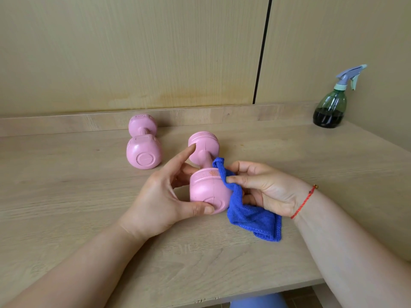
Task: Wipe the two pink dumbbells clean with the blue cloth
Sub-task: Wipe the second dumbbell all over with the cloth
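a home, it seems: light wood desk (89,196), matching wall panels (133,52), spray bottle (331,107).

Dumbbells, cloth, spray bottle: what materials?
Near dumbbell and far dumbbell: matte pink moulded shell, likely plastic or vinyl; seam lines and a round end cap show, core not visible. Blue cloth: microfibre-like, fuzzy pile, stitched edge. Spray bottle: translucent green plastic, dark liquid visible through it, pale plastic trigger head.

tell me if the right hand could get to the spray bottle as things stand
Probably yes. Only bare table lies between the right hand and the spray bottle at the back right corner. The hand does grip the blue cloth, so it would have to drop that first.
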